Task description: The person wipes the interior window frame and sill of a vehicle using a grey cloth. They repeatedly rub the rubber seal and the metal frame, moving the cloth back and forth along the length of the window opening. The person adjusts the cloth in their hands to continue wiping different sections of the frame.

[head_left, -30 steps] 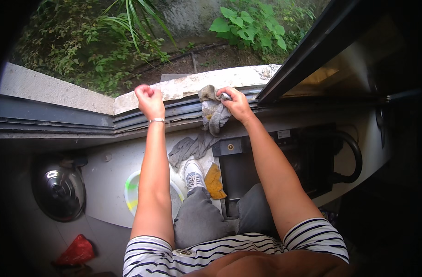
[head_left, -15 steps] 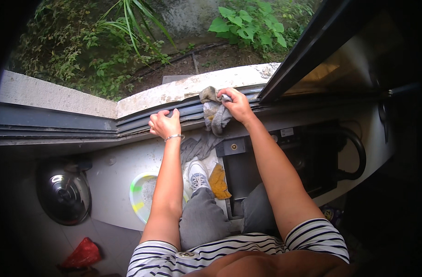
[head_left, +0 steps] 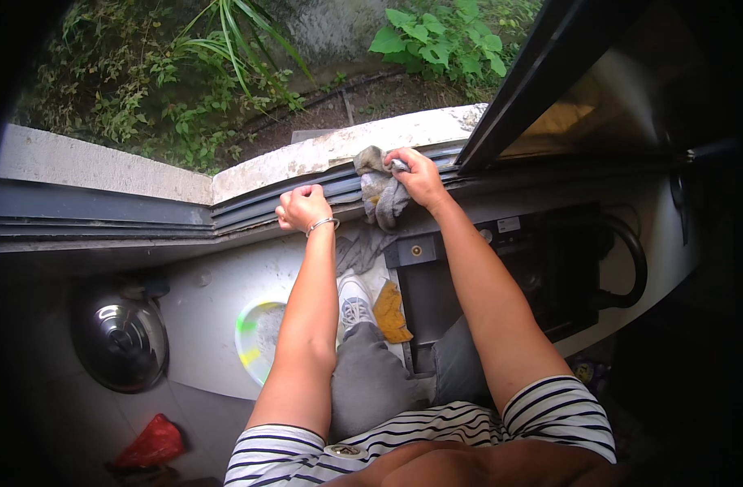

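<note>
My right hand [head_left: 417, 178] grips a dirty grey cloth [head_left: 380, 196] bunched over the dark sliding-window track [head_left: 258, 213]. Part of the rag hangs down past the inner edge of the sill. To its left, my left hand [head_left: 304, 209] is held at the track with its fingers curled in. Whether anything is inside that hand is hidden. A bracelet [head_left: 321, 226] circles the left wrist. Below the track, a second grey cloth [head_left: 362, 250] lies crumpled on the white counter [head_left: 213, 325].
My shoe [head_left: 355, 302] stands on the counter beside a yellow-brown cloth [head_left: 393, 312] and a black sink [head_left: 424, 296]. A pale basin [head_left: 254, 345] is left of my leg, near a round metal lid [head_left: 116, 337]. A dark window frame [head_left: 534, 73] slants at the right.
My left hand has shifted slightly right along the track, and its fingers have curled in more. My right hand stays at the cloth, nearly unmoved.
</note>
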The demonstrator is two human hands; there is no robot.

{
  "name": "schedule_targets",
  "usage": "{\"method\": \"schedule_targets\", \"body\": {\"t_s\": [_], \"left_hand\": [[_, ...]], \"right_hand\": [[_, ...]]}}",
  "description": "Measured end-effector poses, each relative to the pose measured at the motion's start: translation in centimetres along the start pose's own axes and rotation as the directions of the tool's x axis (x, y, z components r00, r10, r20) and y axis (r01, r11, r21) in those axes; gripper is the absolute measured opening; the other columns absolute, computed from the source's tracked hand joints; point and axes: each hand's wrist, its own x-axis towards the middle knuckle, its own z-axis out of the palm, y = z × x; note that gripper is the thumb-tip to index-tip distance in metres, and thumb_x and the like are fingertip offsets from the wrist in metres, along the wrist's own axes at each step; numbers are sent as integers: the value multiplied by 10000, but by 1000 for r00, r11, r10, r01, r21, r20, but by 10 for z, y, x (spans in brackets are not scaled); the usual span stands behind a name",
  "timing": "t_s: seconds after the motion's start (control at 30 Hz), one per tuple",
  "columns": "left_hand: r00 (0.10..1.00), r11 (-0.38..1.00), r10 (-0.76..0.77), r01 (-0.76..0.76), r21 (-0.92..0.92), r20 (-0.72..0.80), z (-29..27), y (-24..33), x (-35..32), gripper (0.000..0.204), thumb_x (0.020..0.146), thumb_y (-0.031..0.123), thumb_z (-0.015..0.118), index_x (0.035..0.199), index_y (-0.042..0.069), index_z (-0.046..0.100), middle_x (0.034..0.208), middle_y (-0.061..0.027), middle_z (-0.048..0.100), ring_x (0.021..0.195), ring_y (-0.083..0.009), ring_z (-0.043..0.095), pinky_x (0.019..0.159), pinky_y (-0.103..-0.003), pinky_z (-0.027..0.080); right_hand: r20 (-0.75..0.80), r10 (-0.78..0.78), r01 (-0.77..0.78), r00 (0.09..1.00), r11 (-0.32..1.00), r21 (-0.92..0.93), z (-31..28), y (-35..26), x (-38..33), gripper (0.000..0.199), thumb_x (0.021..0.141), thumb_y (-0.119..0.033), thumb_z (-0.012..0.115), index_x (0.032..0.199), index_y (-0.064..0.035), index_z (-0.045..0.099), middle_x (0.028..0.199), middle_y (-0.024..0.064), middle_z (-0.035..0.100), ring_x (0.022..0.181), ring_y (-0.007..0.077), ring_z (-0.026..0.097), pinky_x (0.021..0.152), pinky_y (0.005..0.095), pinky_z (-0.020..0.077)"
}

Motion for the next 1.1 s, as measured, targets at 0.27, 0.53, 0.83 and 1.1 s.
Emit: {"method": "schedule_targets", "body": {"t_s": [0.27,0.53,0.83,1.1], "left_hand": [[952,648,296,-141,-749,77,-26,25,84,338,764,8,628,1098,-6,582,962,-100,638,821,-175,596,778,-294,487],[794,893,355,-444,72,493,-68,18,46,298,737,377,689,731,79,683,905,-114,631,871,-308,566,825,-421,428],[929,907,18,-170,384,369,-43,32,24,480,632,435,717,919,51,694,1096,-154,598,1069,-310,548,931,-452,385],[927,886,8,-180,427,375,-24,26,41,179,759,215,619,857,101,717,895,-121,697,852,-273,676,759,-374,495]], "right_hand": [[43,-4,7,999,998,-70,-1,-4,0,227,733,24,586,945,-53,606,980,80,612,937,214,588,823,286,440],[41,-37,43,998,986,-159,-7,2,0,236,712,30,575,921,-78,597,943,89,603,918,268,579,806,324,452],[11,-82,83,997,988,-129,-1,-1,0,252,680,25,576,904,-86,608,921,112,610,910,312,573,782,359,457],[-13,-63,61,998,991,-117,0,0,3,241,683,6,585,898,-96,620,939,112,623,928,306,582,802,360,461]]}}
